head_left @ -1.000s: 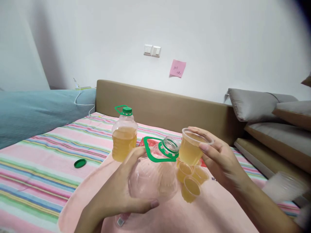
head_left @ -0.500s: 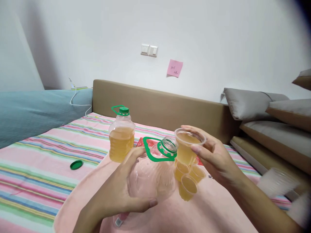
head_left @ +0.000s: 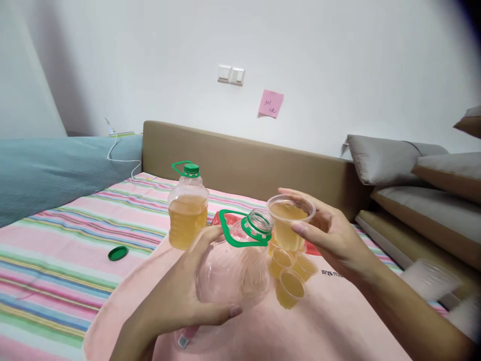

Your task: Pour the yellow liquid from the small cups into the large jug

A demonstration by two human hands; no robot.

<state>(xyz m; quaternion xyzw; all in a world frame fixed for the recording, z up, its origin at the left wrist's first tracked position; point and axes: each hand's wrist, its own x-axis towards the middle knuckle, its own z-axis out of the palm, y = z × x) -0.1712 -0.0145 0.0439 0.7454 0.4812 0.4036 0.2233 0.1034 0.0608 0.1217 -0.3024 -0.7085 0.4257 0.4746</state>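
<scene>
Left hand [head_left: 180, 301] grips empty jug [head_left: 233, 271]; right hand [head_left: 330, 235] holds full cup [head_left: 290, 223] at its mouth (three cups [head_left: 290, 273] wait at 5 o'clock).

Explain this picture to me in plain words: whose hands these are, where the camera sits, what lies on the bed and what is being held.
No machine here: a person wears a camera on the head, looking down at their own bare hands. The left hand grips an empty clear bottle with an open mouth and a green handle ring. The right hand holds a plastic cup of yellow liquid beside that mouth. On the pink cloth stand small filled cups. Behind stands a capped bottle, half full; a loose green cap lies on the striped sheet.
</scene>
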